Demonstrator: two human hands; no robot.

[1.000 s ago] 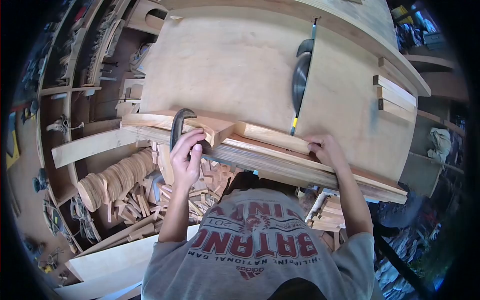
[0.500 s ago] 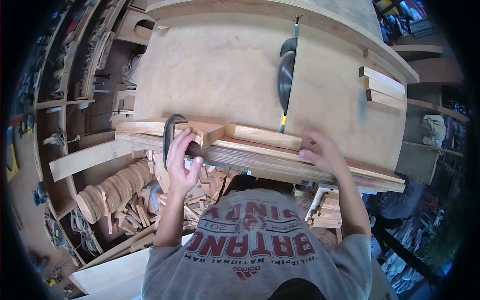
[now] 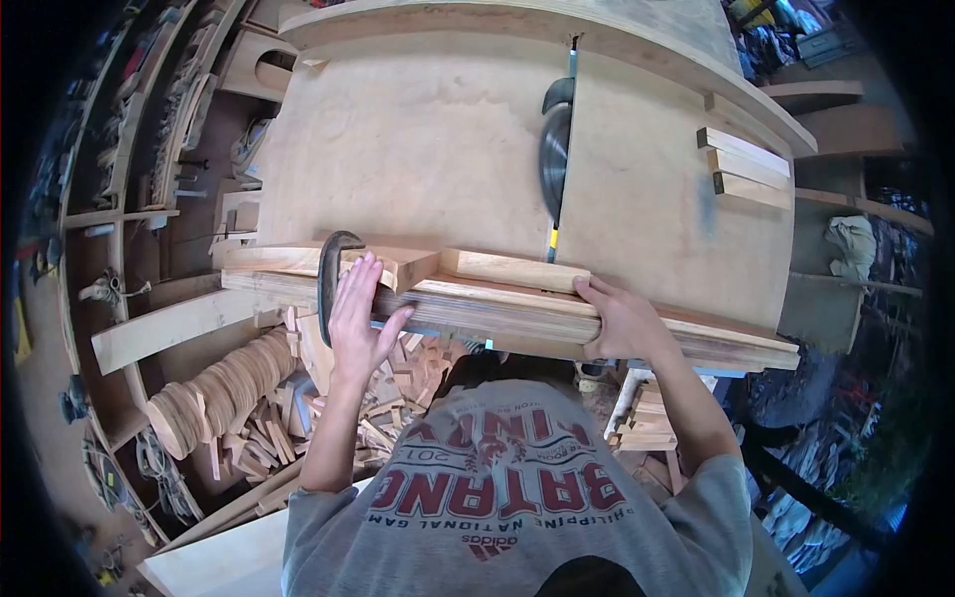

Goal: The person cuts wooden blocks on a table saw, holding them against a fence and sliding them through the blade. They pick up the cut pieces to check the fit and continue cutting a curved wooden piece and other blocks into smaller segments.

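Note:
A layered wooden fence [image 3: 507,316] runs along the near edge of the plywood saw table. On it lies a wooden strip [image 3: 512,269], its left end by a wooden block [image 3: 408,264]. A dark C-clamp [image 3: 326,289] hooks over the fence beside the block. My left hand [image 3: 356,313] is open, its fingers stretched flat against the block's near side next to the clamp, thumb apart. My right hand [image 3: 627,320] grips the fence, thumb on top at the strip's right end and fingers down its near face.
A circular saw blade [image 3: 556,159] sticks up through a slot beyond the strip. Several short wooden pieces [image 3: 746,169] lie at the table's right. A raised board [image 3: 497,20] borders the far edge. Stacked wooden discs [image 3: 219,388] and offcuts sit below left.
My right hand has come down from hovering near the strip's right end and closed round the fence. My left fingers have straightened against the block. The view has shifted slightly.

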